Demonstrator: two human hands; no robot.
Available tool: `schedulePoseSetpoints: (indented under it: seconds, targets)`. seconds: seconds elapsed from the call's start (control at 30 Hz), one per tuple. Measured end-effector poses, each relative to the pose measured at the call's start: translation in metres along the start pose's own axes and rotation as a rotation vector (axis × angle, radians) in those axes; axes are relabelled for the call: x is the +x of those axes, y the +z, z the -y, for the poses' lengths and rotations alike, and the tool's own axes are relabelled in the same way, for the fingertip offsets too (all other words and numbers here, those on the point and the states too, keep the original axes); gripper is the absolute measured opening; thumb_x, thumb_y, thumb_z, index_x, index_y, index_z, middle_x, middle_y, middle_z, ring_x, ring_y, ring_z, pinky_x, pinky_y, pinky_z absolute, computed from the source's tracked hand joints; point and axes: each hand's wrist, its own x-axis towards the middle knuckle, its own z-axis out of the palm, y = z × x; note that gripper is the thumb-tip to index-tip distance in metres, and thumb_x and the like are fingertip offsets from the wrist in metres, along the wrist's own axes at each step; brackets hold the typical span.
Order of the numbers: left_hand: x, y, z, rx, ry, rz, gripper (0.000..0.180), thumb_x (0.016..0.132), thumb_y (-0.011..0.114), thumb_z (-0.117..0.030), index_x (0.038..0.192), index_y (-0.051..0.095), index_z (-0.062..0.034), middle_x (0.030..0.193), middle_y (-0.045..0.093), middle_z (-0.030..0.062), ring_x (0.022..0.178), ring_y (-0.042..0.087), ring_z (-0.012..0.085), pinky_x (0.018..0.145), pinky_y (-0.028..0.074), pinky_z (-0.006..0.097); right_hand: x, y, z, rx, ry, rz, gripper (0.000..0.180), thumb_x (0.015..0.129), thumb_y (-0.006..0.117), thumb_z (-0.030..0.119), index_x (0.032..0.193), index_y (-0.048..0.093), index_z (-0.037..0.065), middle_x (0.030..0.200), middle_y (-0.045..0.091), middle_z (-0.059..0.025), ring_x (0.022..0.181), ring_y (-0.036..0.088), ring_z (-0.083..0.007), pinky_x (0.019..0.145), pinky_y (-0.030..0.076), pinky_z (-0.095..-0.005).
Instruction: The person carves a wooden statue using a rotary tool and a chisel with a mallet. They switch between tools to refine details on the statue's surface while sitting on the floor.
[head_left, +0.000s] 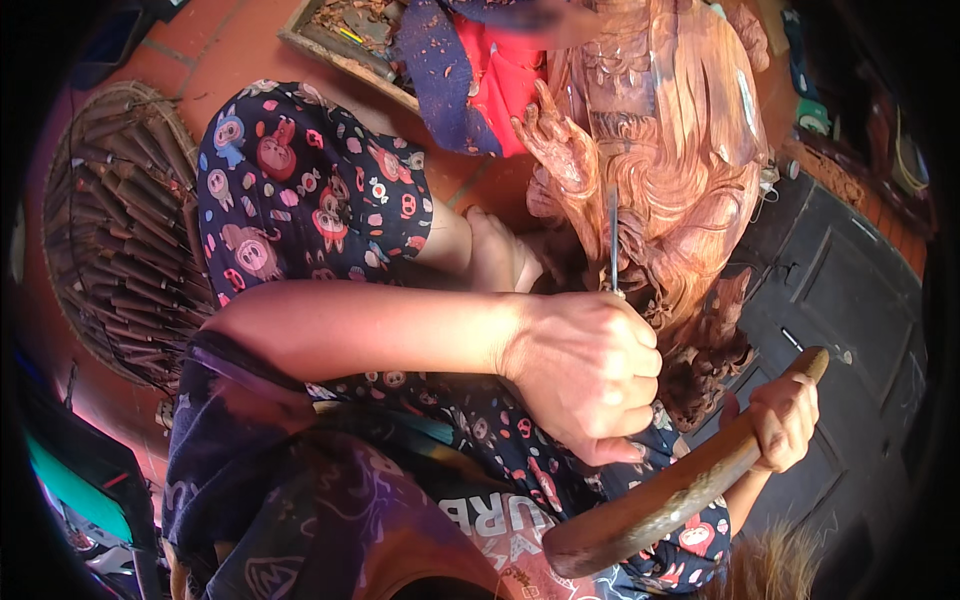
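My left hand (590,375) is closed in a fist around the handle of a chisel (614,245). Its narrow steel blade points away from me, against the carved folds of a reddish-brown wooden statue (690,150). The fist hides the handle. A raised carved hand (560,145) stands out on the statue's left side. At the lower right, my right hand (783,422) grips a curved wooden club-like mallet (670,490) near its thinner end. Its thick, rounded end lies toward my body, below my left fist and apart from it.
A round basket (60,210) packed with many wooden-handled carving tools (130,230) stands at left. At the top, a wooden tray (300,35) holds shavings beside blue and red cloth (445,75). My bare foot (495,250) rests near the statue's base. A dark panelled board (850,270) lies at right.
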Motion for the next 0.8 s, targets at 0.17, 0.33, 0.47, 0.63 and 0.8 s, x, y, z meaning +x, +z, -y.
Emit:
schedulePoseSetpoints:
  seconds: [0.17, 0.33, 0.47, 0.63, 0.8]
  targets:
    - [-0.004, -0.001, 0.006, -0.031, 0.046, -0.012, 0.039, 0.077, 0.056, -0.034, 0.052, 0.036, -0.0134, 0.054, 0.035, -0.0019, 0.05, 0.041, 0.0122, 0.044, 0.032, 0.025, 0.0, 0.004, 0.015, 0.008, -0.052, 0.052, 0.03, 0.048, 0.068, 0.016, 0.073, 0.051, 0.01, 0.06, 0.053, -0.0027, 0.05, 0.053, -0.0173, 0.048, 0.04, -0.0295]
    - [-0.001, -0.01, 0.004, -0.083, 0.044, -0.086, 0.039, 0.079, 0.055, -0.033, 0.052, 0.034, -0.0134, 0.054, 0.033, -0.0013, 0.048, 0.039, 0.0131, 0.041, 0.03, 0.026, 0.007, 0.001, 0.021, 0.058, -0.101, 0.134, 0.029, 0.05, 0.068, 0.012, 0.073, 0.051, 0.013, 0.064, 0.053, -0.0003, 0.054, 0.054, -0.0154, 0.05, 0.041, -0.0275]
    - [0.0, -0.011, 0.008, -0.127, 0.025, -0.123, 0.039, 0.079, 0.055, -0.033, 0.053, 0.035, -0.0131, 0.055, 0.033, -0.0009, 0.047, 0.039, 0.0139, 0.04, 0.029, 0.027, 0.011, -0.002, 0.025, 0.098, -0.083, 0.156, 0.032, 0.049, 0.073, 0.004, 0.069, 0.049, 0.008, 0.06, 0.052, -0.0036, 0.05, 0.051, -0.0182, 0.048, 0.04, -0.0305]
    - [0.001, -0.013, 0.01, -0.128, 0.018, -0.103, 0.038, 0.079, 0.055, -0.032, 0.054, 0.035, -0.0126, 0.056, 0.033, -0.0008, 0.047, 0.039, 0.014, 0.04, 0.029, 0.027, 0.014, -0.002, 0.025, 0.059, -0.081, 0.141, 0.03, 0.05, 0.074, 0.005, 0.067, 0.049, 0.008, 0.06, 0.052, -0.0033, 0.05, 0.051, -0.0181, 0.048, 0.04, -0.0306]
    - [0.003, -0.027, 0.005, -0.156, -0.03, 0.013, 0.036, 0.073, 0.061, -0.032, 0.053, 0.04, -0.0107, 0.053, 0.041, 0.0018, 0.048, 0.048, 0.0187, 0.044, 0.04, 0.031, 0.015, 0.005, 0.027, -0.03, -0.074, 0.141, 0.032, 0.05, 0.074, 0.009, 0.071, 0.051, 0.015, 0.064, 0.051, 0.002, 0.054, 0.052, -0.0131, 0.05, 0.04, -0.0271]
